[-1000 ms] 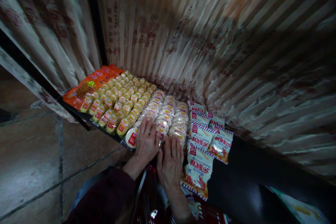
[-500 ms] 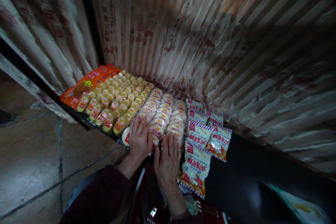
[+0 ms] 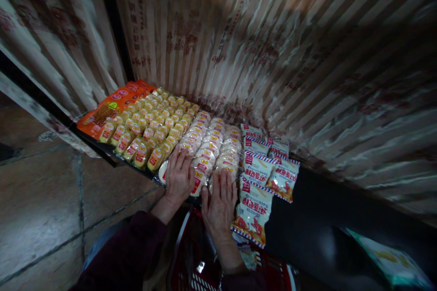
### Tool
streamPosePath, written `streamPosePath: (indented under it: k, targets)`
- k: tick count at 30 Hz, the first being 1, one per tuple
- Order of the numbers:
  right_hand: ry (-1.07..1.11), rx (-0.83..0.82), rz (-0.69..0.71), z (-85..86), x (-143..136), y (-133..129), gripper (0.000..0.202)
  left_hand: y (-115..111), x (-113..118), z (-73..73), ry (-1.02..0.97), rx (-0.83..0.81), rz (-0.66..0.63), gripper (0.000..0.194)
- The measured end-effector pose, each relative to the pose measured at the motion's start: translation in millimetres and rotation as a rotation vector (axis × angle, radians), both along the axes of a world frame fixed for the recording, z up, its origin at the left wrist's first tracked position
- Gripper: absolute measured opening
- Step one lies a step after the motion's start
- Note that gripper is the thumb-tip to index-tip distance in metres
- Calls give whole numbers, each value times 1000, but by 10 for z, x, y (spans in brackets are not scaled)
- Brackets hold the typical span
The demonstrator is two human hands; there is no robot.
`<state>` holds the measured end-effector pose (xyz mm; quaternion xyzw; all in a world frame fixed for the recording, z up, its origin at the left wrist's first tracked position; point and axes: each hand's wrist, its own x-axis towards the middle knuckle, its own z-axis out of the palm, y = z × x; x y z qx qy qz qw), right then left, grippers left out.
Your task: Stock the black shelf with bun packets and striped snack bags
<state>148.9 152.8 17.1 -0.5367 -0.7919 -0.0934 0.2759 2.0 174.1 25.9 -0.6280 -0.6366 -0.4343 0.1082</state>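
Rows of clear-wrapped, round white snack packets (image 3: 206,152) lie overlapping on a black shelf (image 3: 314,218). My left hand (image 3: 178,178) rests palm down over the front of the left row, fingers stretched out. Flat on the front of the right row lies my right hand (image 3: 220,204), its fingers also extended and the thumb apart. Between the two hands the middle row's front packet shows. Both palms hide some packets beneath them. Left of these rows are small yellow-wrapped snacks (image 3: 155,122). To the right, white snack bags (image 3: 254,207) with red lettering overlap one another.
Orange snack bags (image 3: 102,113) lie at the shelf's left end. A pleated, printed curtain (image 3: 205,32) hangs behind, with a black post (image 3: 114,22) at left. Below my hands is a dark red basket (image 3: 201,266) with packets inside. A green-and-white bag (image 3: 389,257) lies lower right.
My left hand has shifted slightly, and the middle row's front packet shows more between the hands. The right hand stays on the right row. The view has moved a little.
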Motion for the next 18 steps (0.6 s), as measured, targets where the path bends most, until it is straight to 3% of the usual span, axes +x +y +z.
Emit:
streamPosePath:
  k: [9, 18]
  targets:
    - [78, 25, 67, 22, 40, -39, 54, 25, 74, 79, -11, 48, -8, 29]
    - [144, 20, 126, 114, 160, -102, 62, 18, 372, 153, -68, 91, -276, 31]
